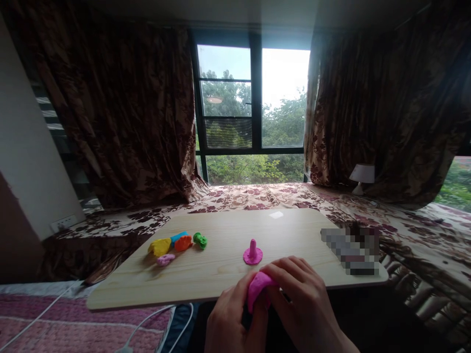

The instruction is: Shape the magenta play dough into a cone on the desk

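Bright pink curved piece of modelling clay [259, 283] being held at near edge of pale wood-grain tabletop [221, 279]; seemingly mid-shaping, remaining work not evident. Pink clay disc with upright peg [252, 254] standing just beyond, apparently formed. Yellow, blue, orange, green, pale-pink clay lumps [183, 243] lying at tabletop's left. Left hand [233, 309] and right hand [303, 289] both curling partly closed, fingers gripping curved piece between them.
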A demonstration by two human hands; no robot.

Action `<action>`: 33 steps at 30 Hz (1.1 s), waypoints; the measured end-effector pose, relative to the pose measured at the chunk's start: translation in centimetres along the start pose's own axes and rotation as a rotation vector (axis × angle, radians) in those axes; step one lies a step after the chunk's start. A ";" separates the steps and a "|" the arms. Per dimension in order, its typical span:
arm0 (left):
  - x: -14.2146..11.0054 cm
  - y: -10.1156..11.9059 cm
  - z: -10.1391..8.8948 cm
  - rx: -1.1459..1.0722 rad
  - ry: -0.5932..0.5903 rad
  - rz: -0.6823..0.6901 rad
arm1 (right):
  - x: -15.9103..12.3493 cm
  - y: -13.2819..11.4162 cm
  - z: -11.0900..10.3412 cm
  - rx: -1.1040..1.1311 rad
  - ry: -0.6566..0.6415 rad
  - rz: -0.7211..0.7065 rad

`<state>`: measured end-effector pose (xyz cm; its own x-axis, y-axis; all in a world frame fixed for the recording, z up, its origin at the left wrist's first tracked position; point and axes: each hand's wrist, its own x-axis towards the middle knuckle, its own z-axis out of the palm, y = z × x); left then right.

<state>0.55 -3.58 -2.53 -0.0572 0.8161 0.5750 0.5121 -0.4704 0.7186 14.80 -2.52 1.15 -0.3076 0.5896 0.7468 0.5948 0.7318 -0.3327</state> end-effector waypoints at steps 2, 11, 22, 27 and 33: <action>0.5 0.3 -0.3 -0.096 -0.063 -0.081 | 0.1 0.1 0.0 0.004 -0.047 0.047; 1.1 1.1 -0.9 -0.179 -0.134 -0.113 | 0.3 0.0 0.0 -0.014 -0.135 0.130; 0.6 -0.9 -0.3 0.021 0.013 0.007 | 0.2 0.3 0.3 0.022 -0.093 -0.002; 0.2 -0.7 -1.2 0.028 0.189 0.151 | -0.5 0.3 0.4 0.073 0.091 -0.119; 0.0 0.3 -1.5 0.061 0.264 0.325 | -0.4 -0.1 0.1 0.131 0.231 -0.232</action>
<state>-0.59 -4.26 -1.68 -0.0979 0.5109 0.8541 0.5891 -0.6619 0.4634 14.81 -2.79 0.90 -0.2387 0.3207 0.9166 0.4241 0.8836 -0.1987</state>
